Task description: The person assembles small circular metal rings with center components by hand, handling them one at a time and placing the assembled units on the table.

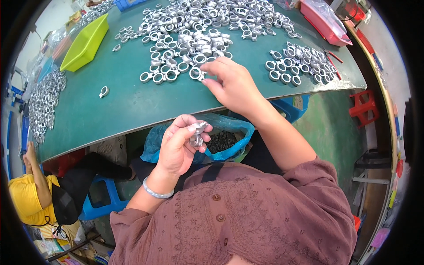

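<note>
My left hand [176, 143], raised over the table's near edge, is closed on silver metal ring clamps [197, 140]; the fingers partly hide them, and I cannot tell exactly how many there are. My right hand [232, 81] reaches over the table with thumb and forefinger apart. Between those fingertips is the lug side of a ring clamp [191, 73] at the near edge of the large pile; whether they touch it I cannot tell. The large pile of ring clamps [203, 42] spreads away across the green table [128, 106].
A smaller heap of ring clamps [304, 66] lies right, beside red-handled pliers [334, 66]. One loose ring [104, 92] lies left. Green [86, 44] and pink [324, 22] trays stand at the sides. Below my hands hangs a blue bag [240, 148]. A person in yellow [31, 198] sits left.
</note>
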### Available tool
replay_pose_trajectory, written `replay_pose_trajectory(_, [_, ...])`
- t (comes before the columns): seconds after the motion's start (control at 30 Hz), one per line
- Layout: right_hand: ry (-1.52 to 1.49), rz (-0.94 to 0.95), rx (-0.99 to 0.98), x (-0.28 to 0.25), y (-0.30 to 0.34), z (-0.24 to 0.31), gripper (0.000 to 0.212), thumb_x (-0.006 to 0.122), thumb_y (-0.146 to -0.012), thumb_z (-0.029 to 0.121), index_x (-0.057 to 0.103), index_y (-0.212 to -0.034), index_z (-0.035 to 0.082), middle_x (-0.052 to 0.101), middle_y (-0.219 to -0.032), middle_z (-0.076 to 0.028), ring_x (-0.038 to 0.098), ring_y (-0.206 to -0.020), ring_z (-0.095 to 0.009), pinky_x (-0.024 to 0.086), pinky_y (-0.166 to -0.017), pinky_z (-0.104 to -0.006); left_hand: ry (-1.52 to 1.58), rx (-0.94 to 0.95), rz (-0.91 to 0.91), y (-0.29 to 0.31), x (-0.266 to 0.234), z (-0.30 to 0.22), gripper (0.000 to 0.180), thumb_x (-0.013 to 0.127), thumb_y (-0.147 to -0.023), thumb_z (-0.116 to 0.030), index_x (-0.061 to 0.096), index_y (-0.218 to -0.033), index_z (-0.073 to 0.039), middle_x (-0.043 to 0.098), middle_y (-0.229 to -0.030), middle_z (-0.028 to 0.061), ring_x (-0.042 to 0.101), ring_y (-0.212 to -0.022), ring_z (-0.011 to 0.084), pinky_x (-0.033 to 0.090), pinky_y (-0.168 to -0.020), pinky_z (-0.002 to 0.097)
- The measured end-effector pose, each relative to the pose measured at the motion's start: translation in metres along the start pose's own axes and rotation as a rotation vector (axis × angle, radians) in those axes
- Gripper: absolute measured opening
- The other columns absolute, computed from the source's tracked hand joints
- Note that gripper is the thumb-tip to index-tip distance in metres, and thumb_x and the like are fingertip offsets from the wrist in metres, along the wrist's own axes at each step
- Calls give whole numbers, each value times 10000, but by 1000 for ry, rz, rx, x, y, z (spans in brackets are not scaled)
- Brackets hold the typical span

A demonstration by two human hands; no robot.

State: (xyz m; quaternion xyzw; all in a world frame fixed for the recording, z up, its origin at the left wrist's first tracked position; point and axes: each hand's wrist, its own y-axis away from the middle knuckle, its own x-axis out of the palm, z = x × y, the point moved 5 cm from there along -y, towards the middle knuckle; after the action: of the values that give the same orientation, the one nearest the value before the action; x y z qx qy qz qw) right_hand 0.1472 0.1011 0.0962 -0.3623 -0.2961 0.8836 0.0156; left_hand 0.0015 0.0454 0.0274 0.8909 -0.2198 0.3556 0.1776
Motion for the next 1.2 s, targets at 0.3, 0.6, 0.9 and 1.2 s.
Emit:
replay_pose_trajectory(0.3, [178,25,-29,16,-7,-7,246,617,-716,88,562,-956,77,539,-857,-97,546,-790,-292,447,-679,-366,-8,28,8,3,-2,-4,230,420,-896,-231,514,-875,-21,533,-845,112,547,-765,202,467,-548,267])
replay_pose_trajectory(0.6, [-271,147,-174,0,13,27,191,577,-676,-7,595,-861,37,554,-794,-105,536,-769,-287,440,-677,-357,-266,76,-184,-1,4,-12,300,475,-892,-317,531,-982,-36,478,-602,15,507,-603,117,391,-451,203])
replay_pose_trajectory(0.9, [-415,122,-107,-6,39,41,329,597,-689,-19,551,-1013,20,544,-797,-110,551,-713,-249,458,-622,-322,25,-123,-19,-3,12,1,357,419,-903,-370,549,-930,-39,466,-588,11,504,-590,132,366,-425,217])
replay_pose_trajectory(1.2, [-630,155,132,1,54,27,245,611,-746,-28,575,-987,-1,559,-839,-53,555,-731,-107,450,-636,-228,129,-177,78,-4,15,6,408,318,-924,-392,529,-954,-44,451,-598,22,481,-610,154,350,-419,226])
